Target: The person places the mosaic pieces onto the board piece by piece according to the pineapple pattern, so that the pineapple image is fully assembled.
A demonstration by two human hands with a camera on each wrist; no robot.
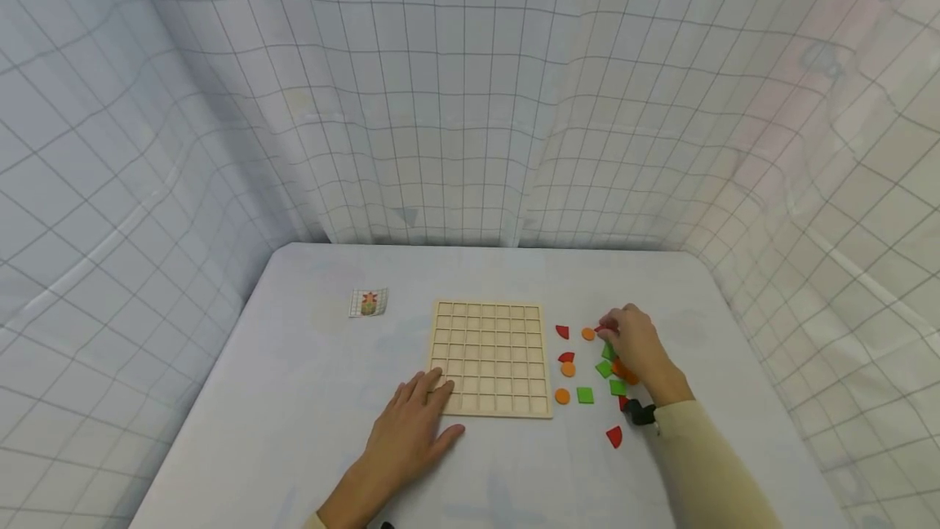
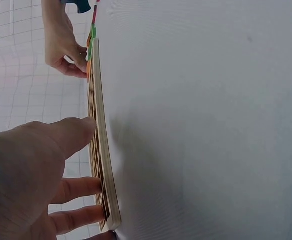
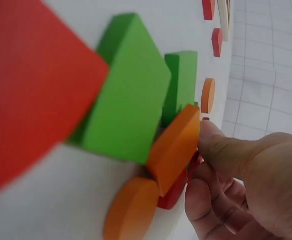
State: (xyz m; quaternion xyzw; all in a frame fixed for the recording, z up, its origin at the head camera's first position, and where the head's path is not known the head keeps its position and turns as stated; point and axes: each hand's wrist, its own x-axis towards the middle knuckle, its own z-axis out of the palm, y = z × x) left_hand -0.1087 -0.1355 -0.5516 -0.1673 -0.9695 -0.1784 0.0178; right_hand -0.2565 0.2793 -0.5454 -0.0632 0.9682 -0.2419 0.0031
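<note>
My left hand (image 1: 410, 433) lies with fingers spread on the near left corner of a pale wooden grid board (image 1: 494, 359). In the left wrist view its fingertips (image 2: 88, 186) rest at the board's edge. Right of the board, my right hand (image 1: 636, 341) reaches down among loose pieces, thumb and fingers curled together. A red quarter-circle piece (image 1: 600, 328) shows at its fingertips, pinched there and mostly hidden by the hand. Around it lie green squares (image 1: 604, 368), an orange circle (image 1: 588, 334) and, in the right wrist view, a tilted orange piece (image 3: 175, 150).
A small card with a printed picture (image 1: 369, 303) lies left of the board's far end. More red quarter-circles (image 1: 614, 437), an orange circle (image 1: 561, 396) and a green square (image 1: 584, 395) are scattered nearer me. White gridded curtains (image 1: 455, 104) surround the white table (image 1: 294, 366).
</note>
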